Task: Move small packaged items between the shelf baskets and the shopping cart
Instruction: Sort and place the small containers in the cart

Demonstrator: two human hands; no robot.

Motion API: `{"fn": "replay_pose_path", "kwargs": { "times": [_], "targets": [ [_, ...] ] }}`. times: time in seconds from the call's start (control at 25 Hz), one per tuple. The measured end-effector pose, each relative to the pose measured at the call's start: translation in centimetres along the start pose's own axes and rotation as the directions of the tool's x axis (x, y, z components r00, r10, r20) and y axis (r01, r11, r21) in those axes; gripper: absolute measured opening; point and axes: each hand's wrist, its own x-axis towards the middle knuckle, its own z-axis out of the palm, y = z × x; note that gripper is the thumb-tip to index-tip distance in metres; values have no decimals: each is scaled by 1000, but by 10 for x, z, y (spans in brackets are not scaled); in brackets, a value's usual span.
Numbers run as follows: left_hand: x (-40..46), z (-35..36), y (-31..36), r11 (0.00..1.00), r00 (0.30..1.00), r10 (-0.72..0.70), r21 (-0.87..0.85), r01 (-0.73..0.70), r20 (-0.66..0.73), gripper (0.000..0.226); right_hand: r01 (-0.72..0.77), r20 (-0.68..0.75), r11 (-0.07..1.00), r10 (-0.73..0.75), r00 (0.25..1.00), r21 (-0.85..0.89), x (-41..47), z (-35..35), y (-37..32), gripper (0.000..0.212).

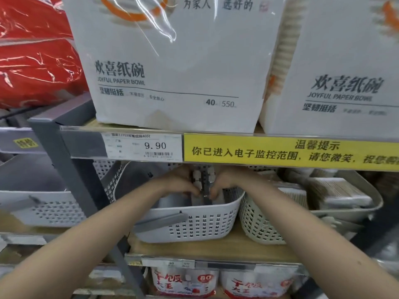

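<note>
Reaching under the upper shelf point(237, 134), both hands are held close together over a white basket point(194, 225). A small packaged item point(204, 182), a dark strip with little white pieces on it, is held upright between them, above the inside of the basket and just below the front edge of the upper shelf. The left hand point(183, 183) is curled round the left side of the item, and the right hand point(223, 182) is curled round its right side. The fingers point(193, 192) of both hands are bent and pinched on the item.

The white basket is set on the lower shelf point(216, 247), near its front edge. A cream basket point(259, 221) is pressed against its right side, and a tray point(345, 210) full of pale packs is seen further right. Another white basket point(49, 210) is seen to the left, past a grey post point(71, 175).

On the upper shelf, two big white packs of paper bowls point(168, 67) are stood side by side, with a red pack point(36, 50) at the left. A price tag point(143, 147) and a yellow sign point(291, 152) are stuck along that shelf's front edge.
</note>
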Motion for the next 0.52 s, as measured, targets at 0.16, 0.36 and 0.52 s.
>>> {"fn": "replay_pose_path", "kwargs": {
  "times": [0.16, 0.36, 0.52],
  "targets": [
    [22, 4, -1, 982, 994, -43, 187, 24, 102, 50, -26, -42, 994, 21, 999, -110, 20, 18, -2, 64],
    [33, 21, -7, 941, 988, -80, 338, 30, 133, 59, -80, -31, 992, 77, 997, -97, 40, 29, 2, 68],
    [38, 20, -14, 962, 993, -85, 265, 59, 87, 60, -85, -19, 994, 84, 996, -66, 42, 29, 4, 66]
  ]
}}
